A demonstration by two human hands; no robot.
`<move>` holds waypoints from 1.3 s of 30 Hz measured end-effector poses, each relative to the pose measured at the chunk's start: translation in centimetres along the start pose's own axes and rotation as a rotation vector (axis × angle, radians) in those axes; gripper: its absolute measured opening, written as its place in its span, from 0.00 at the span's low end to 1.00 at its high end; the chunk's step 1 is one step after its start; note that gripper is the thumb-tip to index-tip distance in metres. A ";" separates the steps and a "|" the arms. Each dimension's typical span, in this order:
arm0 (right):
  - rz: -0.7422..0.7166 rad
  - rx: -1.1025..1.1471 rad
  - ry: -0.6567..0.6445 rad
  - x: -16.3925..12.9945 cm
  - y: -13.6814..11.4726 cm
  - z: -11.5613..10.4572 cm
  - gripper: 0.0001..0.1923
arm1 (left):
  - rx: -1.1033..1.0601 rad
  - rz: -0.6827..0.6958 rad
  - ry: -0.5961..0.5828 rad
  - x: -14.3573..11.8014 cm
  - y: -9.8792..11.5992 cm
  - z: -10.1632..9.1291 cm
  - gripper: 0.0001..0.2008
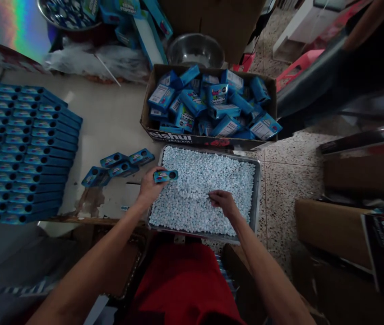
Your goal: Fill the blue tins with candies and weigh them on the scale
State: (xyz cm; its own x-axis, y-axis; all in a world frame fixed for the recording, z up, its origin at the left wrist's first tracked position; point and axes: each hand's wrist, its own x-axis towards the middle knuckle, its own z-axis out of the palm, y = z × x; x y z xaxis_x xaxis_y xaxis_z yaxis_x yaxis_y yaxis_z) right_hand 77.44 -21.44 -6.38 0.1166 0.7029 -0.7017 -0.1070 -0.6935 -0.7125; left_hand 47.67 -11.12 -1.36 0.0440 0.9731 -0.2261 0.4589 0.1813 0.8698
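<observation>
My left hand (150, 186) holds a small blue box (165, 175) by its end, over the left edge of a metal tray (256, 194). The tray is filled with small pale blue candies (205, 180). My right hand (223, 202) rests palm down on the candies near the tray's middle, fingers curled into the pile. Whether it holds any candies is hidden.
A cardboard carton (208, 139) heaped with blue boxes (208, 106) sits behind the tray. Several loose blue boxes (119, 164) lie left of the tray. Rows of stacked blue boxes (19, 153) cover the left. A steel bowl (195, 49) stands farther back. Cartons (334, 225) stand at right.
</observation>
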 end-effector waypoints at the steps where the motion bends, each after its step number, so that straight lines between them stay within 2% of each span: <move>1: 0.002 0.007 -0.016 -0.8 -1.0 -0.9 0.23 | 0.014 0.010 -0.008 0.1 0.1 -0.1 0.16; 5: -0.015 0.009 -0.054 -3.7 -5.8 -2.8 0.22 | 0.065 0.080 -0.064 0.0 0.8 0.0 0.16; 8: -0.073 -0.017 -0.056 -4.9 -9.5 -2.4 0.20 | 0.069 0.110 -0.089 -0.5 1.2 0.3 0.16; 11: -0.137 -0.059 -0.051 -5.3 -12.1 -1.2 0.18 | 0.076 0.128 -0.123 -1.1 1.4 0.3 0.16; 16: -0.264 -0.243 0.002 -5.9 -14.1 0.7 0.12 | 0.101 0.153 -0.152 -1.8 0.5 0.4 0.17; 21: -0.391 -0.487 0.053 -8.1 -15.6 2.6 0.09 | 0.147 0.140 -0.142 -2.3 -0.5 0.6 0.18; 25: -0.422 -0.501 0.052 -9.6 -16.8 4.4 0.09 | 0.128 0.105 -0.136 -2.6 -0.5 0.5 0.17; 27: -0.423 -0.484 0.039 -10.0 -17.1 4.5 0.08 | 0.095 0.083 -0.133 -2.7 -0.4 0.4 0.17; 29: -0.416 -0.478 0.046 -10.0 -16.7 3.3 0.09 | 0.046 0.050 -0.141 -2.7 -0.4 0.1 0.18; 31: -0.393 -0.492 0.121 -9.5 -15.1 0.2 0.10 | -0.025 -0.006 -0.127 -2.8 -0.3 -0.3 0.18; 34: -0.300 -0.488 0.372 -7.6 -10.7 -5.9 0.13 | -0.153 -0.109 -0.111 -3.2 -0.2 -1.0 0.19; 36: -0.207 -0.359 0.490 -5.6 -7.0 -8.6 0.14 | -0.204 -0.154 -0.135 -3.4 -0.3 -1.2 0.19; 37: -0.181 -0.319 0.486 -4.5 -5.2 -9.0 0.15 | -0.218 -0.171 -0.140 -3.6 -0.3 -1.3 0.19; 39: -0.145 -0.239 0.418 -2.1 -2.2 -7.9 0.18 | -0.223 -0.197 -0.106 -3.7 -0.4 -1.2 0.20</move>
State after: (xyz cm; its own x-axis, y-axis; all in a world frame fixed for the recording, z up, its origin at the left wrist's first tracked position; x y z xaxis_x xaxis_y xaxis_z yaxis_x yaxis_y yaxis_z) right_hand 85.25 -22.63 -3.26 0.5044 0.7054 -0.4981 0.1635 -0.6444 -0.7470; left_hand 46.22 -14.66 -0.36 0.0710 0.8983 -0.4337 0.2624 0.4026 0.8769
